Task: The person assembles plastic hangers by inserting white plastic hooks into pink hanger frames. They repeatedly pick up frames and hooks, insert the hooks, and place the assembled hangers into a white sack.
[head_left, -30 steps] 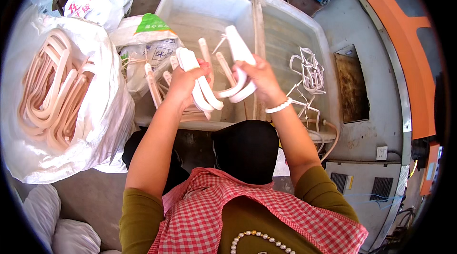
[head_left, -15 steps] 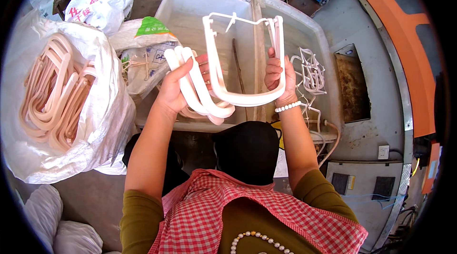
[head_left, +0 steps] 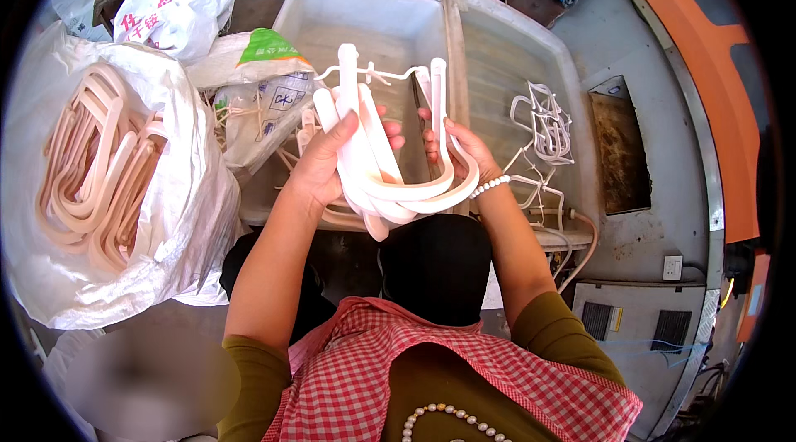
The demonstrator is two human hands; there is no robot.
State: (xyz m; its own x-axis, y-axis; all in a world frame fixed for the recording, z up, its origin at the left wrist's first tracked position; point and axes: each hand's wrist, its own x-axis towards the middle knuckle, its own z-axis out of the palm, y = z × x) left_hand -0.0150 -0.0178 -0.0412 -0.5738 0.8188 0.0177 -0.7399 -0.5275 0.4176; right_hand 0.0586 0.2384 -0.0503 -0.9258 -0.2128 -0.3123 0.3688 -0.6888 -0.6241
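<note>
My left hand (head_left: 327, 164) grips a bundle of several white U-shaped plastic strips (head_left: 369, 168), held upright over the left grey tray (head_left: 365, 15). My right hand (head_left: 460, 152) holds the right leg of the outermost U-shaped strip (head_left: 437, 102), which still carries thin moulding sprue across its top. A bead bracelet (head_left: 489, 187) circles my right wrist. Both hands sit close together above the trays' near edge.
A second grey tray (head_left: 514, 52) on the right holds a pile of thin white sprue pieces (head_left: 547, 123). A big white sack (head_left: 108, 185) at left is full of cream U-shaped strips. Smaller plastic bags (head_left: 257, 102) lie beside the left tray. Orange machine housing (head_left: 713, 69) stands at right.
The wide framed strip held up between both hands has been brought down and against the bundle in my left hand. My right hand moved left, closer to the left one.
</note>
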